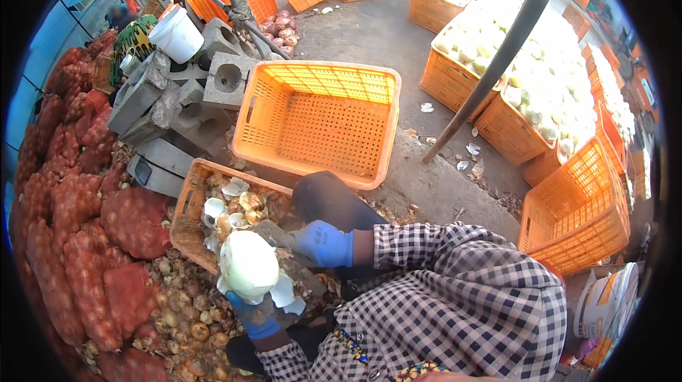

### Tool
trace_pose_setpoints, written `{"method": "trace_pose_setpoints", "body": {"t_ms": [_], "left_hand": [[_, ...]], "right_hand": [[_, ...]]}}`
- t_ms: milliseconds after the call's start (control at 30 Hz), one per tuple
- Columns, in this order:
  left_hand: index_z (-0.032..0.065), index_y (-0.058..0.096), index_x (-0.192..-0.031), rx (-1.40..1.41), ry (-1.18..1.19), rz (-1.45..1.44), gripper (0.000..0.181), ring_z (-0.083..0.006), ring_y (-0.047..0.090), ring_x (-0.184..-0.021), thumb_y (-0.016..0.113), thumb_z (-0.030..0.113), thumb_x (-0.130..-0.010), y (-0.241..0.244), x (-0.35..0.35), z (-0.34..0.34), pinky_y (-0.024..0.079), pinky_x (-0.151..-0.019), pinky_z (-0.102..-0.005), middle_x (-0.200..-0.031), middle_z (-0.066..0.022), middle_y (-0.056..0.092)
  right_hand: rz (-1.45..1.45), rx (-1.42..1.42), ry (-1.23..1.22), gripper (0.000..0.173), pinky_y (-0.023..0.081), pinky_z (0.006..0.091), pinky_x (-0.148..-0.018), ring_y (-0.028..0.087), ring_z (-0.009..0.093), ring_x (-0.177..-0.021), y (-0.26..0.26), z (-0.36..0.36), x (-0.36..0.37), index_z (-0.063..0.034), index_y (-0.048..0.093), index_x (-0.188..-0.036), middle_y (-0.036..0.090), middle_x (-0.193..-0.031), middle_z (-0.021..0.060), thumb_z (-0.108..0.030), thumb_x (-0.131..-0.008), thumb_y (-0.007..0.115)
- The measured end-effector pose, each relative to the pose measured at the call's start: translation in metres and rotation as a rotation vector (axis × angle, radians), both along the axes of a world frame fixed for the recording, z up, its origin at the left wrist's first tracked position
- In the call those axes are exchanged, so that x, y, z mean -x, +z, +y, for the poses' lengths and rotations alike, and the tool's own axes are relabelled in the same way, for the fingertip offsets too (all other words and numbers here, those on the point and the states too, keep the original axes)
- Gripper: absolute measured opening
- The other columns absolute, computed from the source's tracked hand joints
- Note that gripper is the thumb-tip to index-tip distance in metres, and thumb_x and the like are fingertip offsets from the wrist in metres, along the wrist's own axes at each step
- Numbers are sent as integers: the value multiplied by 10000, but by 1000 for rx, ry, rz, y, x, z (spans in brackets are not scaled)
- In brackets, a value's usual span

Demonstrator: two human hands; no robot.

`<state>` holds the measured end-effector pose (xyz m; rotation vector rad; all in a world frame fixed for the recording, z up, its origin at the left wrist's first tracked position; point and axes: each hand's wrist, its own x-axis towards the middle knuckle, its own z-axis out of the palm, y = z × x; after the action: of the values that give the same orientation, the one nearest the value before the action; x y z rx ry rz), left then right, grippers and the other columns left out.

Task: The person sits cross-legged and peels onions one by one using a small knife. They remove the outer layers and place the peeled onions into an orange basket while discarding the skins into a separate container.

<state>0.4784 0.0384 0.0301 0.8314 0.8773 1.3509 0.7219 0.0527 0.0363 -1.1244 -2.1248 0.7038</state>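
Observation:
My left hand [256, 318], in a dirt-stained blue glove, grips a large, pale peeled onion [249, 263] from below. White layers of onion peel [286, 295] hang loose at its lower right side. My right hand [319, 243], gloved the same way, reaches to the onion's upper right. Its fingers are dark with dirt and blurred, so whether it holds anything cannot be told. Just beyond the onion, an orange plastic crate [186, 233] contains onion skins and peelings [250, 206]. Small unpeeled onions [186, 302] lie heaped on the ground beside my left hand.
An orange perforated crate [330, 121] stands ahead, bare inside. Red mesh sacks of onions [80, 222] pile up at left, near concrete blocks [160, 94] and a white bucket [177, 35]. A metal pole [495, 62] slants before crates of peeled onions [469, 51]. Another crate [578, 206] leans at right.

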Motion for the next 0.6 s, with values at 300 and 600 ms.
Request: {"method": "trace_pose_setpoints", "body": {"t_ms": [300,600], "left_hand": [[20,298,-1409,-109,-138,53,807,-304,456,-1225,538,569,-868,-5,22,-8,438,-1001,-454,-1385,-172,389],[17,305,-1402,-70,-192,-44,815,-305,470,-1216,593,544,-851,-13,42,-18,457,-980,-440,-1363,-170,416]], "right_hand": [[61,20,-44,199,462,444,-579,596,392,-675,2,-18,4,-23,589,-824,590,-693,195,-221,-836,582],[224,72,6,215,462,452,-588,586,401,-674,29,-48,4,-25,572,-859,594,-716,200,-233,-896,532]]}}
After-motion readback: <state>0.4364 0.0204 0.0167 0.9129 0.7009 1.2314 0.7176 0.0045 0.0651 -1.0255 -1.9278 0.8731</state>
